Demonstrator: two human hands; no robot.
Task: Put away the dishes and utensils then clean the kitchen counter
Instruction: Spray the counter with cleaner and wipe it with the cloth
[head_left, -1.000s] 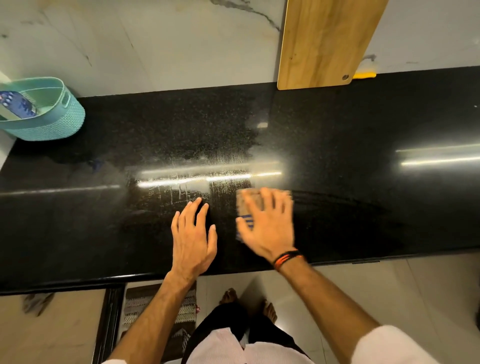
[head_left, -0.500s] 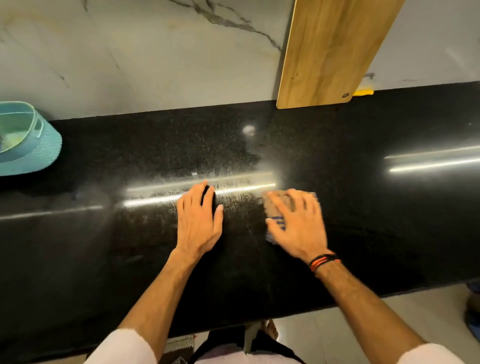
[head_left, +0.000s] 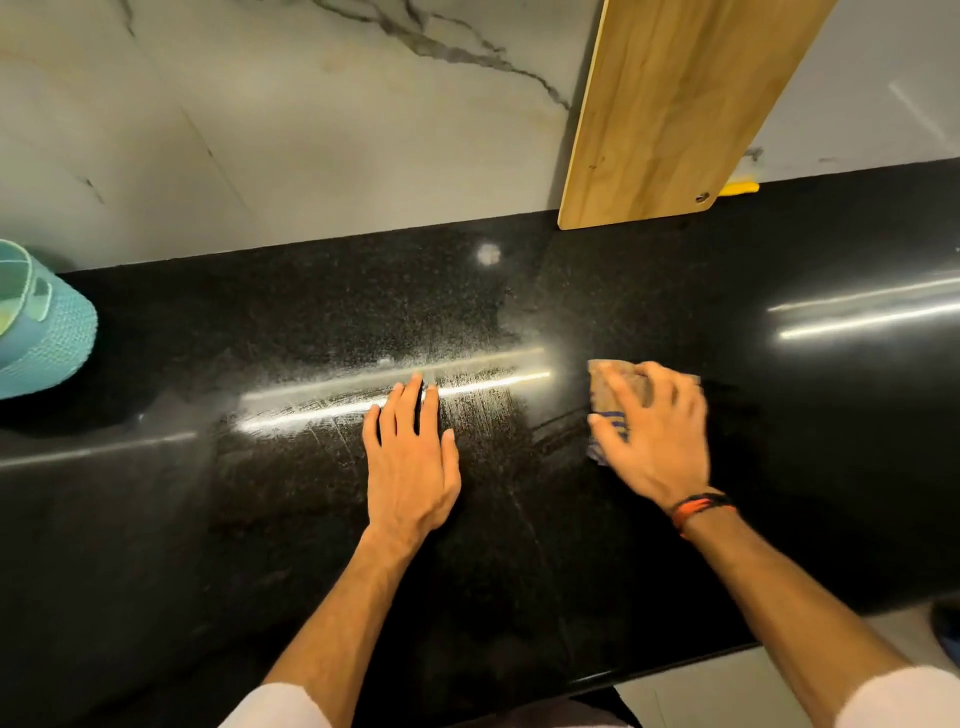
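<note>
The black granite counter (head_left: 291, 519) fills the view, with wet wipe streaks under the light reflection at its middle. My right hand (head_left: 655, 434) presses flat on a brown and blue cleaning cloth (head_left: 608, 384), which shows past the fingertips and beside the thumb. The hand and cloth are blurred. My left hand (head_left: 410, 452) lies flat on the counter with fingers together, holding nothing, just left of the streaked patch.
A teal woven basket (head_left: 41, 338) stands at the left edge of the counter. A wooden cutting board (head_left: 670, 104) leans against the marble wall at the back right, with a small yellow object (head_left: 740, 188) behind its lower corner. The counter's front edge runs near my body.
My right hand has slid the cloth rightward along the counter, away from my left hand. The view has moved closer and to the right, so the basket sits farther left.
</note>
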